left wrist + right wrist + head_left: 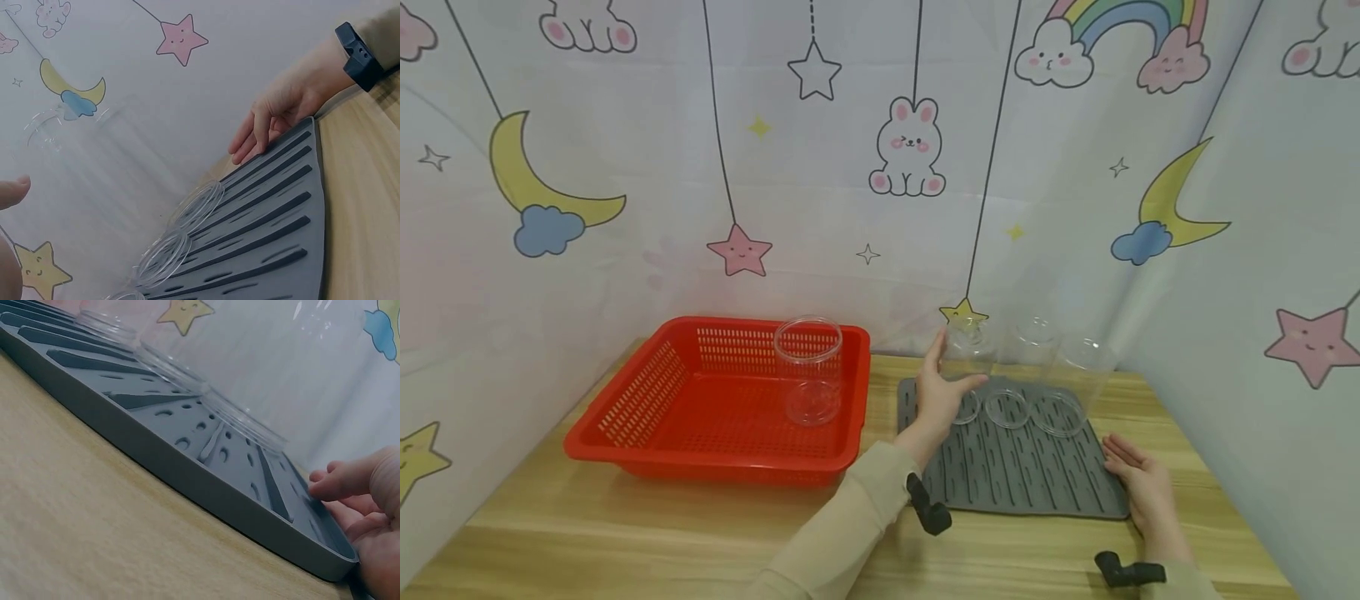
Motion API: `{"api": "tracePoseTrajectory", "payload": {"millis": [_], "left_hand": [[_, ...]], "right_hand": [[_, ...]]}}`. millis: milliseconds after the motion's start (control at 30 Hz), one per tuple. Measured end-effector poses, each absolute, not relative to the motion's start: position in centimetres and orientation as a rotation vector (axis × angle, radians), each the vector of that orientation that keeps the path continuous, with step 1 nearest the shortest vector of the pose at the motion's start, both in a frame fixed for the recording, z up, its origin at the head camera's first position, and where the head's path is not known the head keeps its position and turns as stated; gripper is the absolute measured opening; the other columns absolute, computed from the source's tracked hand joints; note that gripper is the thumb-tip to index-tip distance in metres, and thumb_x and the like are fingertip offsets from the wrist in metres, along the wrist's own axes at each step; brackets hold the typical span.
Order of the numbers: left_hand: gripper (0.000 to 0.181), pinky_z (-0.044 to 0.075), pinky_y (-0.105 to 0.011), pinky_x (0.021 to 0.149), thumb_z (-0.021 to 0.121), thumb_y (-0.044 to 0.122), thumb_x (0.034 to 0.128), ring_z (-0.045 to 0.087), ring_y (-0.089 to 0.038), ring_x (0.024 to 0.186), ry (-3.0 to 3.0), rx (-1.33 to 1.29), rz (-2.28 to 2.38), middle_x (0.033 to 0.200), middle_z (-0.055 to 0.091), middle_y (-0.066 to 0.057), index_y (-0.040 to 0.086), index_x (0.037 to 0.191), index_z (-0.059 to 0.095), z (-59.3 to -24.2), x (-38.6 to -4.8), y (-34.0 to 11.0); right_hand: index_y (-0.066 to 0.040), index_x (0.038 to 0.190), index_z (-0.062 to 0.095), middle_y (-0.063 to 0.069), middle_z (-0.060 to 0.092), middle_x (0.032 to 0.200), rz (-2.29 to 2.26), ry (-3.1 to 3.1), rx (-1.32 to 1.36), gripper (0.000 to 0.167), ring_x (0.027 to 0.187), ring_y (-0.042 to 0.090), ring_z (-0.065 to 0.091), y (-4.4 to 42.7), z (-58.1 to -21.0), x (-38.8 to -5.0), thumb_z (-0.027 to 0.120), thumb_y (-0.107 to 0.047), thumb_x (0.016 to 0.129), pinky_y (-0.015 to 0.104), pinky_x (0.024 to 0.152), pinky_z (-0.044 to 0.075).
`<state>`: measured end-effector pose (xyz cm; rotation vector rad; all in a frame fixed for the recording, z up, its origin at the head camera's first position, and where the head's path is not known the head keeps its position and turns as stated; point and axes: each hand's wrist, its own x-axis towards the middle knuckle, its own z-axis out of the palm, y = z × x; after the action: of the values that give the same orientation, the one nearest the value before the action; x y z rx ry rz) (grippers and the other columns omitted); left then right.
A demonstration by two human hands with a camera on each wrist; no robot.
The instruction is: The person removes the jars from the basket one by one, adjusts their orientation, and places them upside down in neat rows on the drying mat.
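Right hand (1138,487), one: fingers apart, loosely bent at the mat's right edge. Grey ridged mat (1022,475), one, on one wooden table (775,533). Left hand (934,400), one: thumb and fingers spread about the leftmost cup (967,357); whether they clamp it, cannot tell. Clear cups on the mat, three in a row: that one, the middle cup (1024,367), the rightmost cup (1073,383). Red basket (715,468), one, left of the mat, with one clear cup (809,375) standing inside. White printed backdrop (820,167) behind.

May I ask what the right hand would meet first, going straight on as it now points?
The right hand would probably meet the grey mat first; depth is unclear and they may be touching.
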<state>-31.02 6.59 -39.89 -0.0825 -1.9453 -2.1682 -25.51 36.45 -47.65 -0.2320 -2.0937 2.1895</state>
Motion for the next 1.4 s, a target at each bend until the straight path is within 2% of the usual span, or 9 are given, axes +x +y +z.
{"api": "tracePoseTrajectory", "payload": {"millis": [100, 167, 433, 667, 833, 1067, 1267, 1400], "left_hand": [[0.091, 0.031, -0.047, 0.117, 0.083, 0.004, 0.0746, 0.032, -0.030, 0.145, -1.979, -0.074, -2.171, 0.155, 0.040, -0.001, 0.023, 0.152, 0.037, -39.7, -31.3, 6.6], [0.092, 0.031, -0.045, 0.118, 0.083, 0.006, 0.0743, 0.032, -0.028, 0.145, -2.007, -0.070, -2.160, 0.155, 0.040, 0.000, 0.024, 0.152, 0.037, -39.6, -31.5, 6.6], [0.095, 0.030, -0.046, 0.118, 0.085, 0.008, 0.0725, 0.033, -0.023, 0.146, -2.101, -0.039, -2.106, 0.156, 0.038, 0.003, 0.025, 0.152, 0.036, -38.9, -32.2, 6.7], [0.094, 0.030, -0.044, 0.118, 0.085, 0.007, 0.0728, 0.034, -0.021, 0.145, -2.164, -0.027, -2.067, 0.156, 0.038, 0.004, 0.023, 0.152, 0.036, -38.3, -32.5, 6.7], [0.096, 0.030, -0.043, 0.118, 0.085, 0.006, 0.0716, 0.033, -0.021, 0.145, -2.186, -0.016, -2.061, 0.157, 0.037, 0.003, 0.023, 0.152, 0.035, -38.1, -32.6, 6.7], [0.098, 0.029, -0.044, 0.119, 0.087, 0.009, 0.0706, 0.032, -0.024, 0.146, -2.206, 0.000, -2.035, 0.157, 0.036, 0.002, 0.022, 0.153, 0.034, -37.8, -32.7, 6.8], [0.099, 0.029, -0.045, 0.118, 0.085, 0.008, 0.0724, 0.030, -0.024, 0.147, -2.164, -0.016, -2.100, 0.158, 0.034, 0.001, 0.018, 0.154, 0.030, -37.8, -32.9, 6.7], [0.103, 0.029, -0.046, 0.118, 0.087, 0.007, 0.0703, 0.028, -0.025, 0.147, -2.152, -0.008, -2.125, 0.159, 0.032, 0.001, 0.017, 0.155, 0.029, -37.7, -32.8, 6.6]], "right_hand": [[0.014, 0.148, 0.018, -0.030, 0.062, 0.089, 2.169, -2.118, -0.272, 0.064, 0.087, -0.016, 0.060, 36.3, -47.5, -25.5, 0.050, 0.014, 0.092, 0.006, 0.080, 0.050], [0.016, 0.147, 0.016, -0.031, 0.061, 0.088, 2.141, -2.141, -0.302, 0.064, 0.087, -0.017, 0.060, 36.2, -47.4, -25.6, 0.049, 0.014, 0.092, 0.006, 0.080, 0.050], [0.014, 0.148, 0.018, -0.030, 0.062, 0.088, 2.147, -2.135, -0.336, 0.064, 0.086, -0.016, 0.061, 36.3, -47.4, -25.5, 0.052, 0.011, 0.093, 0.006, 0.079, 0.050], [0.013, 0.149, 0.020, -0.032, 0.060, 0.087, 2.127, -2.161, -0.324, 0.062, 0.087, -0.017, 0.059, 36.3, -47.6, -25.5, 0.048, 0.012, 0.094, 0.007, 0.083, 0.050], [0.012, 0.149, 0.021, -0.032, 0.059, 0.088, 2.111, -2.174, -0.320, 0.061, 0.087, -0.018, 0.059, 36.2, -47.6, -25.5, 0.049, 0.012, 0.094, 0.008, 0.086, 0.050], [0.014, 0.149, 0.019, -0.032, 0.060, 0.088, 2.138, -2.150, -0.291, 0.062, 0.087, -0.018, 0.059, 36.3, -47.6, -25.5, 0.047, 0.013, 0.094, 0.007, 0.084, 0.049], [0.012, 0.149, 0.021, -0.033, 0.059, 0.088, 2.111, -2.180, -0.302, 0.063, 0.087, -0.018, 0.058, 36.3, -47.6, -25.5, 0.051, 0.010, 0.094, 0.007, 0.086, 0.049], [0.012, 0.149, 0.021, -0.033, 0.059, 0.088, 2.108, -2.189, -0.312, 0.063, 0.088, -0.019, 0.058, 36.3, -47.6, -25.5, 0.052, 0.009, 0.094, 0.008, 0.088, 0.049]]}}
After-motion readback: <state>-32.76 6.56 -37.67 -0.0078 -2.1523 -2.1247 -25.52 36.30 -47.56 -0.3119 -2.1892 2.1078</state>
